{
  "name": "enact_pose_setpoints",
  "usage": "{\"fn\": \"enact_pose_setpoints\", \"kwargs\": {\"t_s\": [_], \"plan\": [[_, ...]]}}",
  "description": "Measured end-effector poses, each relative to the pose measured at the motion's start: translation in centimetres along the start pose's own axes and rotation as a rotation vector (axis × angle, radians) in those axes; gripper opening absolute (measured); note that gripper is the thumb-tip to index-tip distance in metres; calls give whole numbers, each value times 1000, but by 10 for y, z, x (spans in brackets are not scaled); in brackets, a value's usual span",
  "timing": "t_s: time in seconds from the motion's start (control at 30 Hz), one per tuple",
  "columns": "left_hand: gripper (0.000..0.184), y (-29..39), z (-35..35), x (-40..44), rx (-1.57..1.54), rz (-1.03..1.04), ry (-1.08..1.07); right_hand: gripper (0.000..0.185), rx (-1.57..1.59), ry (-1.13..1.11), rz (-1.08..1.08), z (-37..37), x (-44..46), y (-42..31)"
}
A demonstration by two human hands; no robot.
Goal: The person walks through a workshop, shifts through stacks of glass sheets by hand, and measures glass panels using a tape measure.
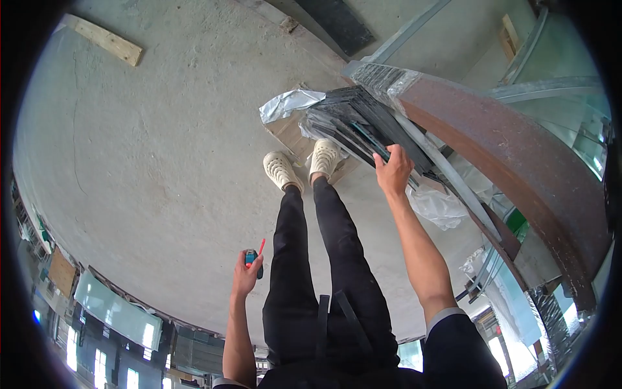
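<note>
My left hand hangs beside my left leg, closed around a teal and black tape measure. A thin red pen sticks up from the same hand. On the other side, my right hand has its fingers wrapped over the top edge of a dark pane with a greenish edge, which looks like glass. That pane belongs to a leaning stack of dark panes. Silvery wrapping covers the stack's far left corner. The fingertips are partly hidden behind the pane.
A rusty steel beam runs along the right, with a grey metal bar beside it. Clear plastic sheeting lies below the stack. A wooden board rests on the concrete floor. My cream shoes stand close to the stack.
</note>
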State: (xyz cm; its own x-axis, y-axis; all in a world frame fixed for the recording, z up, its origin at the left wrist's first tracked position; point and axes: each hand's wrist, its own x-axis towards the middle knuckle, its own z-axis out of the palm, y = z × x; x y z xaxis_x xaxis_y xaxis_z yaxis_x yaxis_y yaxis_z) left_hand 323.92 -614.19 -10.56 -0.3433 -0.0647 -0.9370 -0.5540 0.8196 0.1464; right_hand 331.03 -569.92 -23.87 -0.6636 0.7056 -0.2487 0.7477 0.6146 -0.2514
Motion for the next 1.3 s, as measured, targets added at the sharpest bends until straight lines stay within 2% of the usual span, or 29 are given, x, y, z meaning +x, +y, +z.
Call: {"fn": "enact_pose_setpoints", "kwargs": {"t_s": [0.2, 0.53, 0.93, 1.1, 1.17, 1.3], "plan": [[50, -8, -2, 11, -32, 40, 14, 42, -61, 9, -37, 3, -17, -8], [50, -31, -7, 24, 148, 23, -60, 37, -72, 14, 7, 12, -42, -25], [38, -15, -32, 35, 86, 41, -35, 37, -45, 52, 45, 13, -50, -31], [38, -19, -35, 40, 101, 67, -26, 35, -56, 35, 72, 16, -53, -32], [37, -31, -38, 44, 54, 35, -93, 36, -34, 119, 38, 22, -56, -29], [37, -23, -32, 38, 121, 90, -51, 34, -69, 122, 94, 20, -58, -32]]}}
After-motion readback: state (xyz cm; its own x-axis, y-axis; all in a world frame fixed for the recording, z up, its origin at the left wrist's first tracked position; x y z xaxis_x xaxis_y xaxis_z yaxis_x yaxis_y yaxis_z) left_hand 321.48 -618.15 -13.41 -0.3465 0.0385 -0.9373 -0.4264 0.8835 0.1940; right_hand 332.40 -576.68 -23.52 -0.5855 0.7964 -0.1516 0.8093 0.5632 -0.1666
